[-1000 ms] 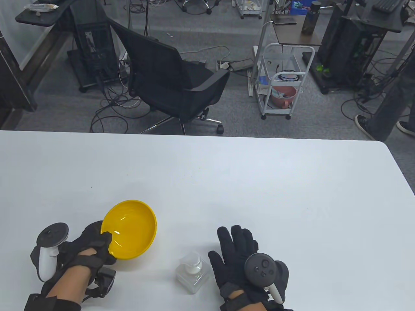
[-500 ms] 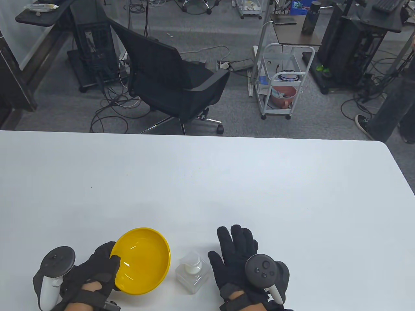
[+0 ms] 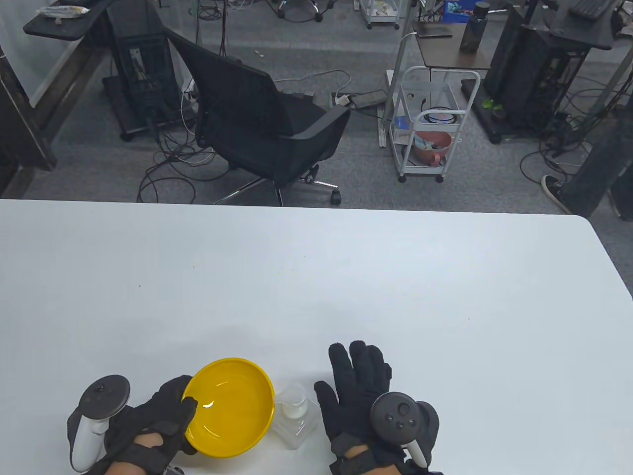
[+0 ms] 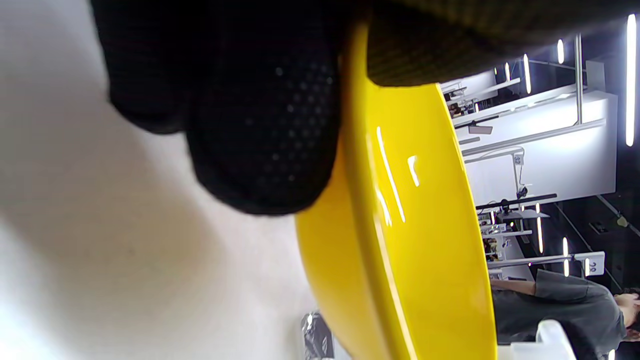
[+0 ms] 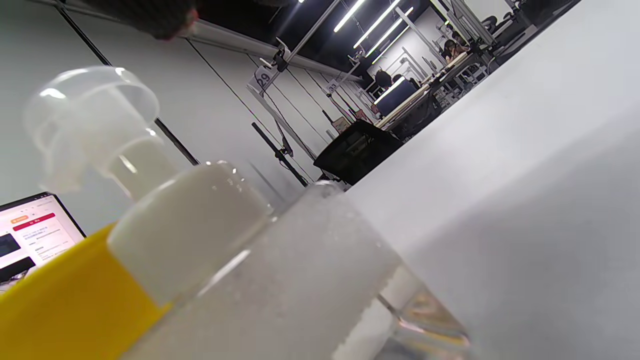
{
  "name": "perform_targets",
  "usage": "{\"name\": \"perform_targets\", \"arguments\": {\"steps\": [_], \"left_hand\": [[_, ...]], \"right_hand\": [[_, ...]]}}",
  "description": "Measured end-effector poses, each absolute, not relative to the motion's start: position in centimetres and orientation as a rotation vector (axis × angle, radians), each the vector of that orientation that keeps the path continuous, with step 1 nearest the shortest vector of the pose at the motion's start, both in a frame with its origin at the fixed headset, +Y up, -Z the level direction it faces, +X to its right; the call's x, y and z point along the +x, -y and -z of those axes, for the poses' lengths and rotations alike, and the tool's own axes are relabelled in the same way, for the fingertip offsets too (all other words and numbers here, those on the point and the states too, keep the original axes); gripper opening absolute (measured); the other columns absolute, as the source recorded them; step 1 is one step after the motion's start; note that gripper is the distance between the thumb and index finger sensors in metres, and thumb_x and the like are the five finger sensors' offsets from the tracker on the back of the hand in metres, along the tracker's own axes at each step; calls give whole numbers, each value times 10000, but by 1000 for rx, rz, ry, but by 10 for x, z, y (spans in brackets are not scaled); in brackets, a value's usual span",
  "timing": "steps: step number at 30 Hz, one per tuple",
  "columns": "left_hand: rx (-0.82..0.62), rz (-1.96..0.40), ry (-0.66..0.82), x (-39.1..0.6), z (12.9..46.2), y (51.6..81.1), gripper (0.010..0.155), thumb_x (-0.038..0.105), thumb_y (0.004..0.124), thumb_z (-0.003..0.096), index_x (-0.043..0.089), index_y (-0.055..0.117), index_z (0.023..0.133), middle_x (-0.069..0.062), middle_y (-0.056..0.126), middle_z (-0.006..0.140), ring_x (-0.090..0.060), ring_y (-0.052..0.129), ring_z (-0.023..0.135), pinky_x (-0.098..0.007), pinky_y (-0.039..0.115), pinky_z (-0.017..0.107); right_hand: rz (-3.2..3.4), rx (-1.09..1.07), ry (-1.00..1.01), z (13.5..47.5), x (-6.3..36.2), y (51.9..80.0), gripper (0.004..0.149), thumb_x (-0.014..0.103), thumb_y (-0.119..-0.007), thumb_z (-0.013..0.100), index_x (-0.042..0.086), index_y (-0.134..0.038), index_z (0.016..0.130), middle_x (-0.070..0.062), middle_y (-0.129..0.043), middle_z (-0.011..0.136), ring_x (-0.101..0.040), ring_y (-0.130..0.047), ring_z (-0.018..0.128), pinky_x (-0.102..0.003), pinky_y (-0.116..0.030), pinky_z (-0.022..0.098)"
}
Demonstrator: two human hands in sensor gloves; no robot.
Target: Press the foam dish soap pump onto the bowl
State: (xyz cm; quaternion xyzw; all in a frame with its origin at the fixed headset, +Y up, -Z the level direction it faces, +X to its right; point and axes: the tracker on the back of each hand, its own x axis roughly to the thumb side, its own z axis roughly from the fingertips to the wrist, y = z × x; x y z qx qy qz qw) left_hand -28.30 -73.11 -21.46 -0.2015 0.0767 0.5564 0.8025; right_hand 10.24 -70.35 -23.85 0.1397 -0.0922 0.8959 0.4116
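A yellow bowl (image 3: 230,406) is held tilted near the table's front edge by my left hand (image 3: 163,413), which grips its left rim with the thumb inside. The left wrist view shows the bowl (image 4: 415,240) with my gloved fingers (image 4: 260,125) pinching its rim. A clear soap pump bottle (image 3: 295,414) with a white collar and clear pump head stands right of the bowl, its left side hidden behind the bowl's rim. It fills the right wrist view (image 5: 260,280), with the bowl's rim (image 5: 65,310) beside it. My right hand (image 3: 358,391) lies flat and open on the table just right of the bottle.
The white table (image 3: 346,277) stretches far and right of the hands. Beyond its far edge are a black office chair (image 3: 262,118) and a white cart (image 3: 430,128) on the floor.
My left hand has carried the bowl to the right and toward the front edge, until its rim is against the bottle. The right hand has barely moved.
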Motion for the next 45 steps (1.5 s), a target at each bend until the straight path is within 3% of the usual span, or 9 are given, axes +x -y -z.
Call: {"name": "perform_targets", "arguments": {"steps": [4,9,14,21,31,45], "left_hand": [[-429,-1162,-151,-278,214,731,584,437,711,549,283,492,1068,42,722,986,-131,1094,338,-364,909,452],[-422,-1177,-146,-278,212,730,588,444,710,549,287,487,1070,40,713,991,-133,1092,346,-365,906,455],[-426,-1198,-153,-279,211,731,595,452,706,548,288,478,1074,34,706,994,-132,1090,350,-368,904,457],[-459,-1236,-169,-280,211,734,600,462,688,549,296,462,1079,34,690,1001,-128,1086,365,-371,898,465],[-481,-1263,-162,-278,211,734,604,472,683,549,305,451,1082,37,677,1007,-124,1087,378,-369,899,471],[-491,-1278,-166,-279,210,736,608,486,668,548,311,437,1084,40,664,1012,-115,1088,392,-365,895,482]], "right_hand": [[-2239,422,320,235,87,687,702,512,-696,526,209,-479,1121,-127,-244,1125,-446,-129,1015,-674,-111,638],[-2316,544,460,233,66,646,691,505,-704,524,197,-514,1113,-129,-284,1127,-449,-163,1022,-681,-125,642],[-2499,516,368,252,40,620,687,486,-730,523,196,-528,1112,-134,-302,1128,-450,-165,1024,-679,-112,642],[-2856,302,-182,284,14,641,691,515,-685,535,221,-485,1126,-126,-238,1132,-443,-106,1014,-664,-75,627],[-2865,316,-112,282,10,644,655,475,-675,537,194,-530,1111,-141,-355,1123,-457,-213,1025,-679,-133,644],[-2834,275,-238,287,9,664,641,447,-645,542,163,-524,1103,-157,-436,1107,-475,-290,1020,-691,-165,647]]}}
